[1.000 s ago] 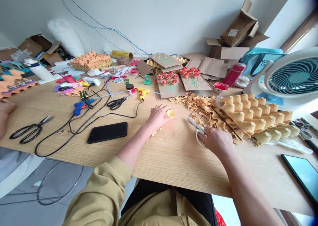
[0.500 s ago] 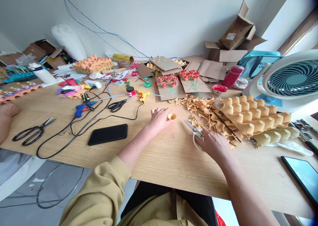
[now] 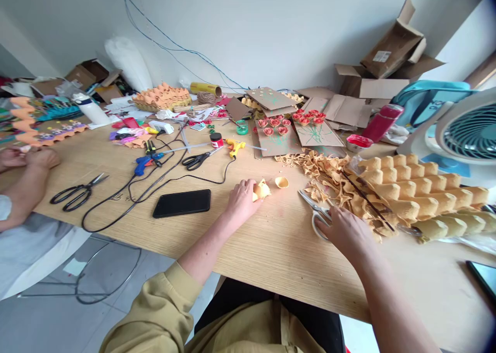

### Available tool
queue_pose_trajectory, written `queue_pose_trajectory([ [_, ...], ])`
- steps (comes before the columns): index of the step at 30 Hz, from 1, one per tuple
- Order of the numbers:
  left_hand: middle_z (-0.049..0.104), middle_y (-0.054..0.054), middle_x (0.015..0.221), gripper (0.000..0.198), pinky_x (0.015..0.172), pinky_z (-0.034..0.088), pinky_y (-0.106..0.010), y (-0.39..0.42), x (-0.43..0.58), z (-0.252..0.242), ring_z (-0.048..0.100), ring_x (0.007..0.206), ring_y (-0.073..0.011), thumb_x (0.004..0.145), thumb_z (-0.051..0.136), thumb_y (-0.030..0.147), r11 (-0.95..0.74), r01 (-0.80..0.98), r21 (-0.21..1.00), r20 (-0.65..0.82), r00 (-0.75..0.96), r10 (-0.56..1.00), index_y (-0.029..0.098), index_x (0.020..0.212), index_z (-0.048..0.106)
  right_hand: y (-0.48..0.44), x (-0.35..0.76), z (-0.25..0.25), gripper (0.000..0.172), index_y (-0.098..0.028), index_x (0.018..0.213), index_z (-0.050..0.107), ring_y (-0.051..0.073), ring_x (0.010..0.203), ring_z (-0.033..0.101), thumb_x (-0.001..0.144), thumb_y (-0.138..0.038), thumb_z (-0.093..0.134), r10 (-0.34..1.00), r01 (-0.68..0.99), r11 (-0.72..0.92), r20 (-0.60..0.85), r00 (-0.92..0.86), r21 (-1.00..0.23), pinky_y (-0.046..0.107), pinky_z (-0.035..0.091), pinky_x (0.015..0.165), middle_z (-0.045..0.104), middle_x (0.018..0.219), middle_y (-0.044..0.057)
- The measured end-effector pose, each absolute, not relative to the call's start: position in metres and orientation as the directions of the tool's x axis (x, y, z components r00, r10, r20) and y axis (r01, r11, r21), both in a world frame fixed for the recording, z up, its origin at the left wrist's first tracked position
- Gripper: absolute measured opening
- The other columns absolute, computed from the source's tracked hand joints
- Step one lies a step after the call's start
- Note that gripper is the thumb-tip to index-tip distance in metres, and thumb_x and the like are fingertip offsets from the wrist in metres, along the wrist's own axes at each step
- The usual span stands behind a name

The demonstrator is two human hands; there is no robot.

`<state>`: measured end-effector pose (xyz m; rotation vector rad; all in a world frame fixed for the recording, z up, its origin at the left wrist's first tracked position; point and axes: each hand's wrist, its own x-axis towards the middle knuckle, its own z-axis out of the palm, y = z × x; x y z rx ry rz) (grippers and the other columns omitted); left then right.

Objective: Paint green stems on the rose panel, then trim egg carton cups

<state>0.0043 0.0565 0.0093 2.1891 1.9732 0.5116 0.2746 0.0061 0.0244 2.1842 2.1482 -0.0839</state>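
My left hand (image 3: 242,199) is closed round a crumpled yellow egg-carton piece (image 3: 262,189) at the middle of the table. Just right of it, a single yellow egg-carton cup (image 3: 281,182) stands apart on the wood, its hollow facing up. My right hand (image 3: 351,234) grips the white handles of a pair of scissors (image 3: 310,202). Their blades point away to the left and lie low over the tabletop. Beyond the scissors spreads a heap of torn yellow carton scraps (image 3: 329,174).
Egg trays (image 3: 418,187) are stacked at right, near a fan (image 3: 457,131). Red paper flowers (image 3: 275,125) sit on cardboard at the back. A black phone (image 3: 182,203), corded glue guns (image 3: 235,146) and black scissors (image 3: 79,193) lie leftward. Another person's hands (image 3: 39,157) are at far left.
My left hand has come away from the standing cup and now has a crumpled carton piece in it. The right hand keeps the scissors. The view has turned slightly left.
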Motion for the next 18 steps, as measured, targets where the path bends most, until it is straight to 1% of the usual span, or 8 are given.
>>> queue_pose_trajectory([
  [4,0.058,-0.009,0.118,0.04,0.096,0.051,-0.037,0.05,0.005,0.019,0.06,0.11,-0.0238,0.081,0.067,0.02,-0.282,0.848,0.448,0.323,0.141,0.936,0.021,0.117,0.052,0.005,0.287,0.016,0.03,-0.02,0.089,0.063,0.029,0.085,0.068,0.09,-0.048,0.053,0.998,0.996,0.065,0.009,-0.065,-0.068,0.038,0.05,0.073,0.07,0.092,0.012],
  [6,0.056,-0.008,0.119,0.042,0.096,0.052,-0.036,0.044,0.014,0.026,0.06,0.111,-0.0231,0.081,0.066,0.018,-0.433,0.771,0.467,0.388,0.261,0.884,0.023,0.12,0.051,0.005,0.289,0.018,0.03,-0.021,0.091,0.063,0.03,0.084,0.068,0.09,-0.049,0.052,0.991,0.987,0.08,0.116,-0.064,-0.141,0.04,0.051,0.072,0.07,0.094,0.013],
  [7,0.056,-0.008,0.119,0.044,0.098,0.051,-0.036,0.04,0.02,0.029,0.059,0.113,-0.023,0.081,0.065,0.017,-0.517,0.717,0.467,0.411,0.342,0.845,0.023,0.122,0.051,0.004,0.288,0.022,0.033,-0.021,0.095,0.064,0.03,0.083,0.068,0.091,-0.051,0.051,0.983,0.972,0.089,0.178,-0.051,-0.216,0.04,0.052,0.071,0.07,0.095,0.013],
  [9,0.057,-0.009,0.116,0.045,0.099,0.051,-0.037,0.034,0.034,0.033,0.058,0.114,-0.0241,0.081,0.064,0.016,-0.652,0.607,0.454,0.44,0.484,0.757,0.022,0.123,0.052,0.002,0.284,0.03,0.041,-0.021,0.11,0.063,0.028,0.084,0.069,0.091,-0.055,0.05,0.964,0.882,0.159,0.264,-0.04,-0.444,0.039,0.054,0.071,0.07,0.1,0.012],
  [11,0.058,-0.011,0.116,0.045,0.101,0.051,-0.04,0.029,0.048,0.033,0.059,0.114,-0.0254,0.08,0.063,0.015,-0.727,0.516,0.454,0.453,0.569,0.686,0.02,0.124,0.052,-0.001,0.276,0.037,0.051,-0.021,0.127,0.056,0.025,0.09,0.07,0.092,-0.058,0.05,0.955,0.715,0.262,0.278,-0.098,-0.649,0.035,0.056,0.074,0.07,0.109,0.011],
  [12,0.059,-0.011,0.115,0.045,0.101,0.05,-0.04,0.028,0.055,0.032,0.059,0.113,-0.0259,0.08,0.062,0.014,-0.748,0.481,0.458,0.458,0.593,0.662,0.02,0.124,0.051,-0.003,0.273,0.039,0.054,-0.022,0.132,0.053,0.023,0.09,0.069,0.092,-0.058,0.051,0.954,0.653,0.292,0.264,-0.144,-0.699,0.033,0.056,0.075,0.07,0.112,0.011],
  [14,0.06,-0.012,0.114,0.043,0.099,0.051,-0.04,0.026,0.064,0.029,0.06,0.111,-0.026,0.081,0.061,0.015,-0.773,0.425,0.472,0.471,0.619,0.628,0.019,0.123,0.051,-0.005,0.265,0.04,0.054,-0.024,0.132,0.051,0.02,0.081,0.068,0.091,-0.058,0.055,0.957,0.633,0.289,0.216,-0.192,-0.718,0.031,0.055,0.071,0.071,0.107,0.008],
  [18,0.064,-0.014,0.11,0.036,0.094,0.053,-0.041,0.024,0.07,0.022,0.063,0.105,-0.0268,0.086,0.061,0.025,-0.774,0.364,0.518,0.513,0.593,0.621,0.017,0.119,0.05,-0.009,0.253,0.036,0.044,-0.024,0.118,0.056,0.015,0.055,0.054,0.087,-0.055,0.061,0.966,0.674,0.248,0.227,-0.121,-0.696,0.028,0.047,0.056,0.064,0.072,-0.002],
])
